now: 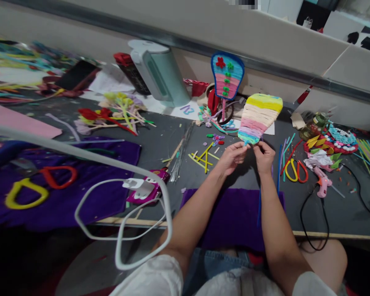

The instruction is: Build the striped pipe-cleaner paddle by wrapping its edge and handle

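Both my hands hold up a striped pipe-cleaner fan (260, 117) by its narrow bottom edge. Its bands run from yellow through cream and pink to blue and green. My left hand (234, 157) pinches the bottom tip from the left. From the right, my right hand (264, 156) has thumb and fingers closed at the same edge. Behind it stands a similar blue-and-pink fan (227, 78) with a red flower, green pieces and a pink handle. Beneath my forearms lies a purple cloth (231, 213). Short yellow pipe-cleaner pieces (206, 158) lie left of my left hand.
To the right are scissors (297, 170), a pink glue gun (323, 183) with a black cord, and a glass jar (316, 125). At the back stands a pale green kettle (163, 74). A white cable (166, 197) crosses the left foreground, near larger scissors (27, 193) on purple cloth.
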`<state>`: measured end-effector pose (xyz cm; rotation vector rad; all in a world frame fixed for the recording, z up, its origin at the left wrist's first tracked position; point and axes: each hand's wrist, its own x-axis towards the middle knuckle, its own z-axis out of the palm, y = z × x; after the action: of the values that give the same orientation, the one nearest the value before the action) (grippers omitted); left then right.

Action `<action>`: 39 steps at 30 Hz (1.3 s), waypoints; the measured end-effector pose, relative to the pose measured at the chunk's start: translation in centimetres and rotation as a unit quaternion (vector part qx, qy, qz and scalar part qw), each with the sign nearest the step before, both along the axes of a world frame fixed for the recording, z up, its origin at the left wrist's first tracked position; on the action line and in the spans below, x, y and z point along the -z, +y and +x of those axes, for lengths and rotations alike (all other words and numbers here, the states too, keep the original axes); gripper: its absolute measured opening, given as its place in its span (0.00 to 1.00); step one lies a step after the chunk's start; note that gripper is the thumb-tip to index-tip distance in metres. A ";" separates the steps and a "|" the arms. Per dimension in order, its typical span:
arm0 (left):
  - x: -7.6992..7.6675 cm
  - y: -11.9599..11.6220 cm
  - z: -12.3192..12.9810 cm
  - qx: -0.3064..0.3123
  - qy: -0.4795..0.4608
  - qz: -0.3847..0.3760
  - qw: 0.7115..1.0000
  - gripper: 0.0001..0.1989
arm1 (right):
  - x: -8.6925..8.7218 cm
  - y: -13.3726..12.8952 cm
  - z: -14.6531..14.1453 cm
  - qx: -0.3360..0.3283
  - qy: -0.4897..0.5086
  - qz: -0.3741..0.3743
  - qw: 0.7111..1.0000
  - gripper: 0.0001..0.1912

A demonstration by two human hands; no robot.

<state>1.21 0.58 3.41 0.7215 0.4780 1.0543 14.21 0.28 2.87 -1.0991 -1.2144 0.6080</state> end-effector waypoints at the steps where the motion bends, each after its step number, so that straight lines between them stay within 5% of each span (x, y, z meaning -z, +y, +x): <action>1: 0.0 0.0 0.1 -0.017 0.019 0.004 1.000 0.13 | 0.0 0.0 0.0 0.002 -0.008 -0.003 1.000 0.12; 8: 0.5 0.0 0.5 -0.053 0.041 0.016 0.998 0.15 | 0.8 0.7 -0.1 0.011 -0.001 -0.041 0.999 0.14; 18: 0.7 -0.2 0.1 0.059 -0.081 0.000 0.995 0.11 | 0.4 0.5 -0.6 -0.047 0.062 -0.037 0.996 0.11; 28: 0.2 -0.5 -0.4 0.118 -0.115 -0.059 0.985 0.10 | -0.2 0.1 -0.7 -0.131 0.136 -0.122 0.974 0.15; 34: 0.4 -0.1 0.2 0.063 -0.040 -0.023 0.997 0.10 | 0.0 0.3 -0.4 -0.046 0.060 -0.041 0.996 0.13; 39: 1.1 0.1 1.0 -0.075 0.102 0.016 0.992 0.14 | -0.1 0.2 0.0 -0.013 -0.006 -0.033 0.999 0.11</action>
<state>2.19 0.70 2.34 0.8371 0.7013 1.1365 14.19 0.44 2.97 -1.1450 -1.2289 0.6659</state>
